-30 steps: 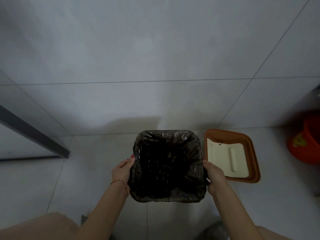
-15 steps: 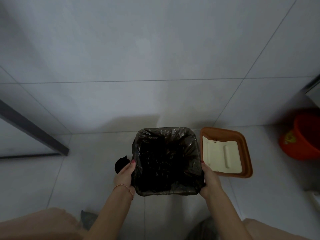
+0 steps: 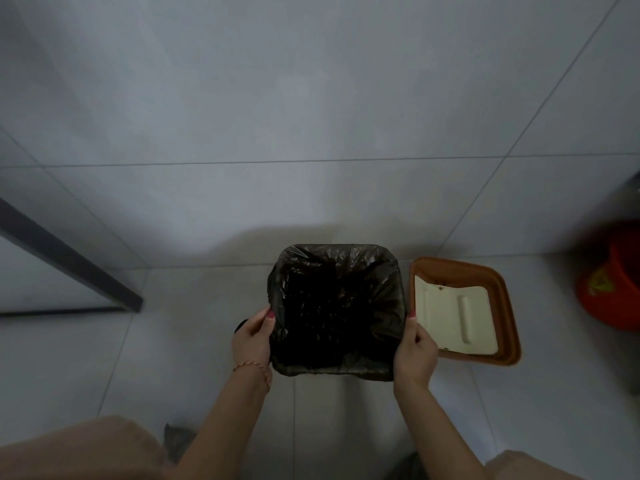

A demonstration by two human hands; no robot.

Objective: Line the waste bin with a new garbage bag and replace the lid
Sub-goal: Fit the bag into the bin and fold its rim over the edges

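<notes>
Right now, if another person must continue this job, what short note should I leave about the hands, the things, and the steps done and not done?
Left hand: pressed on the left side of the waste bin, on the bag's folded edge.
Right hand: on the right side, same way. Whether either one pinches the plastic, I cannot tell.
Garbage bag: black, inside the bin, its edge turned over the rim on all sides.
Lid: on the floor right of the bin, lying upside down.
Done: lining, as it seems.
Left: pick up the lid, turn it over, fit it on the bin.
</notes>
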